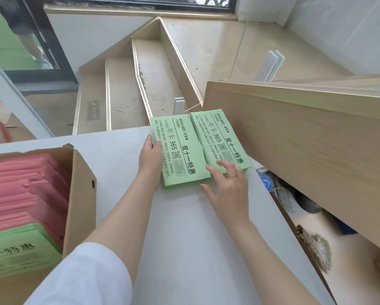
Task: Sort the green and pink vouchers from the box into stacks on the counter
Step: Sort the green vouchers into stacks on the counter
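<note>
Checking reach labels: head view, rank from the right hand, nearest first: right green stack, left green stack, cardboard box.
1. Right green stack: under the right hand's fingertips.
2. Left green stack: just left of the hand.
3. Cardboard box: far left on the counter.

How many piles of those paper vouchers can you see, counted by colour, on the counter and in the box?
Green stacks on the counter: 2, the left stack and the right stack
Green piles in the cardboard box: 1
Pink piles in the box: 1
Total: 4
</note>
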Demonstrator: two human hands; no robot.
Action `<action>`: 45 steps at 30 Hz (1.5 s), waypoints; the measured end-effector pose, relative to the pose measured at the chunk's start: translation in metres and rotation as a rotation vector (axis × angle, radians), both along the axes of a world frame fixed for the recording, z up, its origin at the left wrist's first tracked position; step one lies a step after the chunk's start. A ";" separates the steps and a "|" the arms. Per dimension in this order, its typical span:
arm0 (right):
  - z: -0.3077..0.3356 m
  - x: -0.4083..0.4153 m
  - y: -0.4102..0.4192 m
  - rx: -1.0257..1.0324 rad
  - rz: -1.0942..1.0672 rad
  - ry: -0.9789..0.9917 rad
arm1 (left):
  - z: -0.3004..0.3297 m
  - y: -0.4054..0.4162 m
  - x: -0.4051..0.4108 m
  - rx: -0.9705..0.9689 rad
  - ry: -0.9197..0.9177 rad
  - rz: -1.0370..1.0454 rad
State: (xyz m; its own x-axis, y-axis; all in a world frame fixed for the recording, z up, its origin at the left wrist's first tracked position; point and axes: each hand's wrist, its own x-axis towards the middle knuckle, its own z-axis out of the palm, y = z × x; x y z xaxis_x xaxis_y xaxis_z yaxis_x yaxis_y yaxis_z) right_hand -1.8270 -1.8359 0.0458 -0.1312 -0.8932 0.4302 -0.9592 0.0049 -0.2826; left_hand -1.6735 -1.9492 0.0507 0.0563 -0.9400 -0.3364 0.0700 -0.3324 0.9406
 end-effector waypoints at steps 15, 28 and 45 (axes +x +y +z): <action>0.016 -0.004 -0.018 0.179 0.226 0.048 | 0.032 0.018 -0.004 -0.014 -0.262 -0.148; 0.060 0.072 0.091 0.088 0.524 -0.308 | 0.112 0.188 0.087 -0.393 -0.433 -0.044; 0.106 0.281 0.092 0.316 0.773 -0.029 | 0.097 0.218 0.349 -0.506 -1.293 -0.376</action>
